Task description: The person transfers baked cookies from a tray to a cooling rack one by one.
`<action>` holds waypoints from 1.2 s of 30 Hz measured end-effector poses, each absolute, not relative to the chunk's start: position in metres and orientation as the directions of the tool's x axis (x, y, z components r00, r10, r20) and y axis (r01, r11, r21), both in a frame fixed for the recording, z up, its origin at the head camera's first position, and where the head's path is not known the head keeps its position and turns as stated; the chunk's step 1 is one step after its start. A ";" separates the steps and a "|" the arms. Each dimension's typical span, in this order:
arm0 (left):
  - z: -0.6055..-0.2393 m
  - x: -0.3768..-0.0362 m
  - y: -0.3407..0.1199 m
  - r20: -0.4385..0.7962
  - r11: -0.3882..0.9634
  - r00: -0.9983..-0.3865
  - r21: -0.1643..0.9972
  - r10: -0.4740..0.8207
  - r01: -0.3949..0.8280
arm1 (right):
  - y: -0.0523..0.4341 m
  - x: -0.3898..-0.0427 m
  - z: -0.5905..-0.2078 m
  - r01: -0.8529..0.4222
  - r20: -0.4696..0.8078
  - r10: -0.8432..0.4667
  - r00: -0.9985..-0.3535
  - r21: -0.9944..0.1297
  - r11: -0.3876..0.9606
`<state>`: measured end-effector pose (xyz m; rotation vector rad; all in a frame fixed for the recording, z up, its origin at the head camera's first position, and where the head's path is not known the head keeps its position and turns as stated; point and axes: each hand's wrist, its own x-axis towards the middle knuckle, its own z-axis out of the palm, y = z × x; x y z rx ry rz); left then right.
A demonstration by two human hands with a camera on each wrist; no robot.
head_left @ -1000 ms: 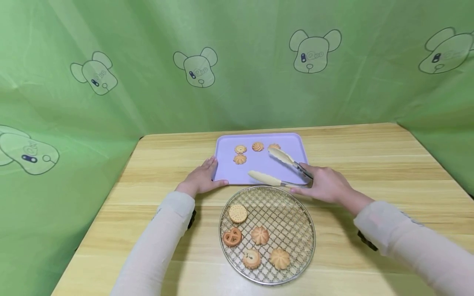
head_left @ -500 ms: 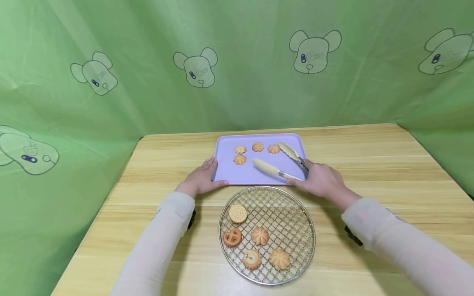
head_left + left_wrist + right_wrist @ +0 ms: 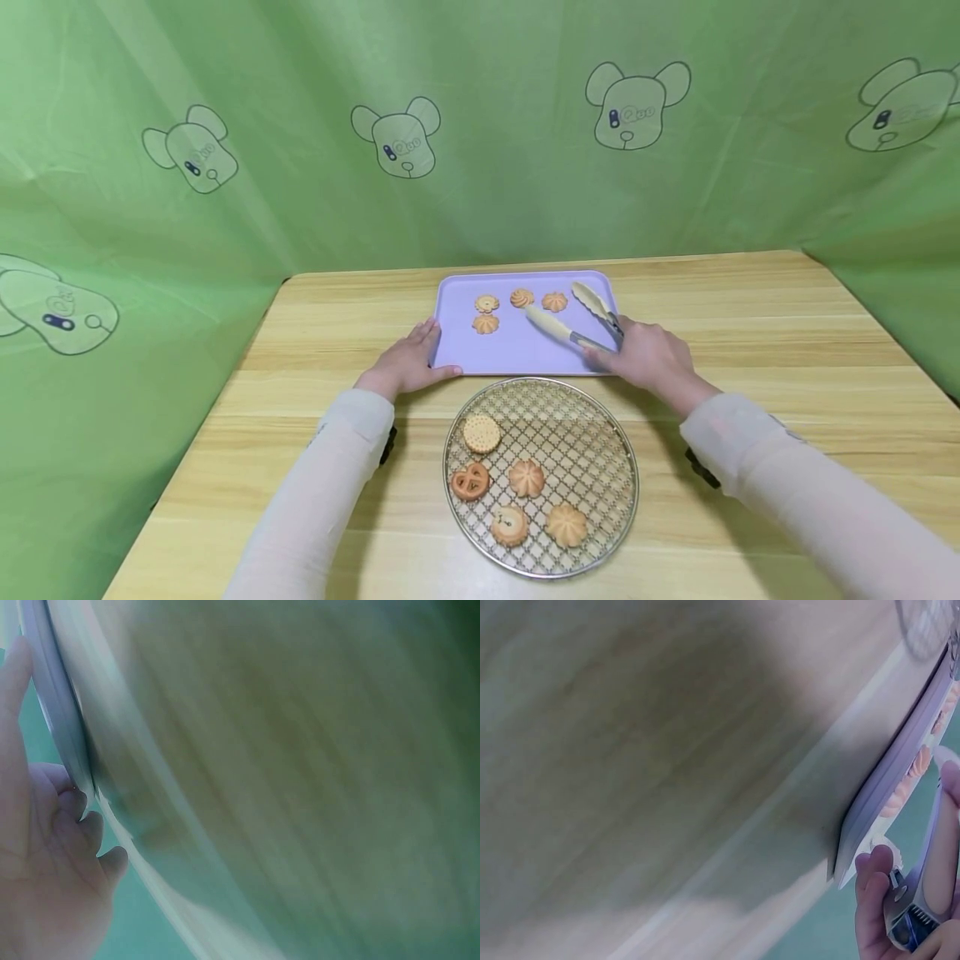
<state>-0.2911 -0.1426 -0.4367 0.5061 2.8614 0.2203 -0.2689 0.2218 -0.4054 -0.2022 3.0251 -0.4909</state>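
A lavender tray (image 3: 517, 354) bears several cookies, among them a swirl cookie (image 3: 520, 296) and a flower-shaped cookie (image 3: 555, 302). My right hand (image 3: 648, 357) grips tongs (image 3: 555, 326) with cream tips and metal arms. Their tips are spread: one lies just right of the flower-shaped cookie, the other overlaps the lower edge of the swirl cookie. Nothing is pinched between them. At the tray's left front corner rests my left hand (image 3: 407, 361), fingers along the left side and thumb along the front edge. The left wrist view shows that hand (image 3: 52, 847) against the tray's rim.
In front of the tray a round wire rack (image 3: 585, 442) holds several cookies, including a pretzel-shaped one (image 3: 470, 482) and a round dotted one (image 3: 482, 433). Both stand on a wooden table (image 3: 322, 333). A green curtain (image 3: 510, 200) hangs behind and at the sides.
My right hand has moved left and slightly away from me. The tongs have shifted up and right over the tray, their tips coming closer together. The left hand stays put.
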 end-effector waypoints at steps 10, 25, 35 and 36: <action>-0.435 -0.290 -0.142 -0.192 0.927 -0.915 0.201 0.355 0.317 | 0.220 -0.274 -0.405 -0.098 -0.078 -0.128 -0.989 -0.311 0.945; -0.433 -0.289 -0.141 -0.189 0.926 -0.916 0.206 0.355 0.316 | 0.215 -0.277 -0.403 -0.103 -0.068 -0.128 -0.989 -0.290 0.952; -0.431 -0.288 -0.141 -0.191 0.926 -0.916 0.214 0.352 0.311 | 0.214 -0.282 -0.404 -0.088 -0.092 -0.118 -0.989 -0.278 0.956; -0.431 -0.288 -0.141 -0.191 0.926 -0.916 0.214 0.353 0.312 | 0.214 -0.283 -0.404 -0.088 -0.093 -0.118 -0.989 -0.278 0.957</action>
